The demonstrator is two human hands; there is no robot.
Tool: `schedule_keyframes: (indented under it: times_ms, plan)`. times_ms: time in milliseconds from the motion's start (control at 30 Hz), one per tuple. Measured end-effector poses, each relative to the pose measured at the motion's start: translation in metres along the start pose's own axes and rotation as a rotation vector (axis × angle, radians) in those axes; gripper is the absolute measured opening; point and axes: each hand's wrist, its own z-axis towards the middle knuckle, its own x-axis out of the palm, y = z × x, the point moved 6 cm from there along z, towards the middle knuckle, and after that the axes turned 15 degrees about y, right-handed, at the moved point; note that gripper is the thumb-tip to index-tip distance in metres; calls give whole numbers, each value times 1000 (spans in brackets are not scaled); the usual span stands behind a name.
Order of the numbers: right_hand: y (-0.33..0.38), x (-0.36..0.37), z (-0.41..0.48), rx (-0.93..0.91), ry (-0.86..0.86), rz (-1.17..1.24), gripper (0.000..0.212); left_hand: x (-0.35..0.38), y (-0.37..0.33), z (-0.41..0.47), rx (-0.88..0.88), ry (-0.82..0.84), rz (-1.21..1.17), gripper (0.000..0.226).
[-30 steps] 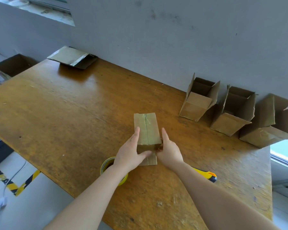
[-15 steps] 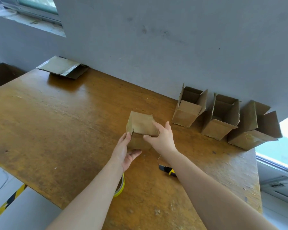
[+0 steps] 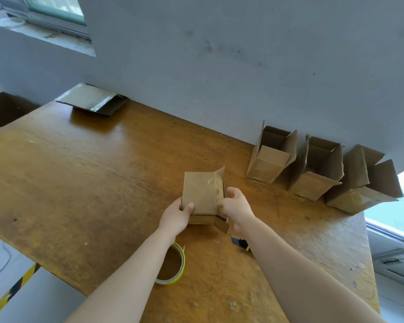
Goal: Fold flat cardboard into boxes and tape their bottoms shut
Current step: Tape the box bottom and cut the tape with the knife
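**A:** How much of the work can be judged done?

**B:** Three folded boxes (image 3: 317,178) are seen in a row against the wall, at the far right of the bench (image 3: 91,183), with their tops open. Their bottoms are judged closed, though a glint of tape is made out only on the rightmost. A fourth box (image 3: 201,197) is held near the middle of the bench. Whether it is lifted or resting there cannot be told.

**A:** How is it held?

**B:** Its near left corner is pinched by the left hand (image 3: 175,216), with the thumb laid on the upper face. Its right edge is gripped by the right hand (image 3: 237,206), fingers curled round it, though that side is blurred. A sheen of clear tape is seen on the upper face, so this bottom is judged taped, or nearly so. A loose flap is seen sticking out at the near right corner.

**A:** And what is left?

**B:** A stack of flat cardboard (image 3: 91,101) is seen at the far left by the wall, so more folding and taping is expected. The tape roll (image 3: 173,266) lies at the near edge, partly under the left forearm. A knife (image 3: 240,242) is half hidden beside the right wrist.

**A:** Can any brand or writing be read?

**B:** None can. The cardboard is plain brown, and nothing printed is made out on the yellow-rimmed roll or the knife.
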Motion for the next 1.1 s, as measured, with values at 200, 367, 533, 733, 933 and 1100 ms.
schedule_keyframes:
  times_ms: [200, 367, 533, 733, 933, 1100]
  plan:
    - [-1, -2, 0, -52, -53, 0, 45, -12, 1, 14, -31, 61, -140, 51]
    - [32, 15, -3, -183, -60, -151, 30, -26, 0, 18, -45, -88, -21, 47]
    - [46, 27, 0, -318, -119, -517, 39, -27, -23, 10, 180, -88, 56, 65]
    - [30, 28, -1, -245, -186, -463, 50, -22, -27, -3, 173, -112, 317, 65]
    - [18, 13, -15, -252, -189, -360, 43, -26, -47, -28, 171, -279, 419, 43]
    - [30, -5, -19, -334, -297, -315, 34, -18, -77, -23, 204, -268, 469, 42]
